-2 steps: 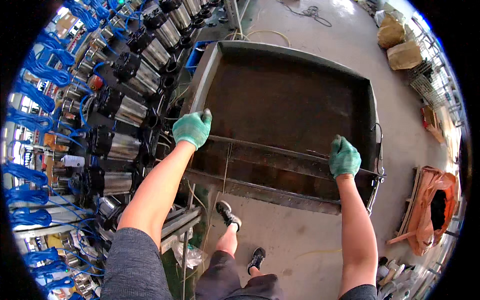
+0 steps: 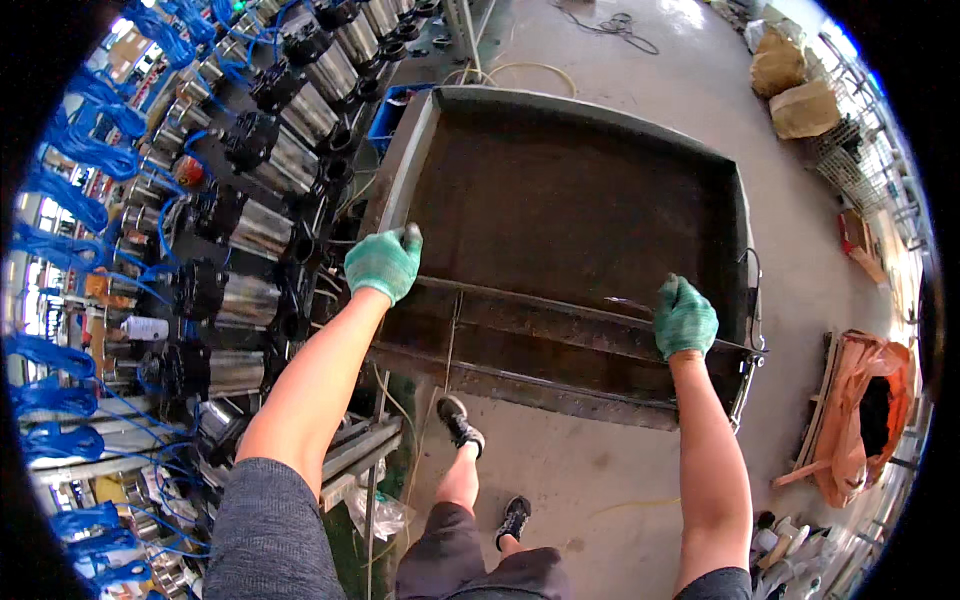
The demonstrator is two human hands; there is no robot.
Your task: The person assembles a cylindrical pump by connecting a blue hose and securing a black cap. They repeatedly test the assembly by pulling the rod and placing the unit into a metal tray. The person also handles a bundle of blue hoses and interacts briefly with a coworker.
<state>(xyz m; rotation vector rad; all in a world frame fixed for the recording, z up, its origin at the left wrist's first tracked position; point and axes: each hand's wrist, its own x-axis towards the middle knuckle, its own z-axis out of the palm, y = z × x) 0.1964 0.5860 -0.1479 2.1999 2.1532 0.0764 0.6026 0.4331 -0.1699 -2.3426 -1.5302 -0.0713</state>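
Before me stands a large rectangular metal tank (image 2: pixel 428 150) with grey walls and a dark brown inside; whether it holds liquid I cannot tell. A narrow metal bar (image 2: pixel 530 297) runs across it near my side. My left hand (image 2: pixel 384 265), in a green knit glove, is closed round the bar's left end, by the tank's left wall, thumb up. Toward the right end, my right hand (image 2: pixel 686 318), gloved alike, is closed on the same bar. The fingers' undersides are hidden. A lower, narrower section (image 2: pixel 540 355) of the tank lies between the bar and its near edge.
Steel cylindrical pumps (image 2: pixel 270 150) with black ends line the left, beside coiled blue cables (image 2: pixel 95 150). A blue crate (image 2: pixel 388 118) sits behind the tank's left corner. On the right are an orange sack (image 2: pixel 850 420) and brown bags (image 2: pixel 805 110). A hose (image 2: pixel 540 68) lies beyond.
The view has shifted very slightly. Both hands keep their places on the bar, and the tank looks the same.
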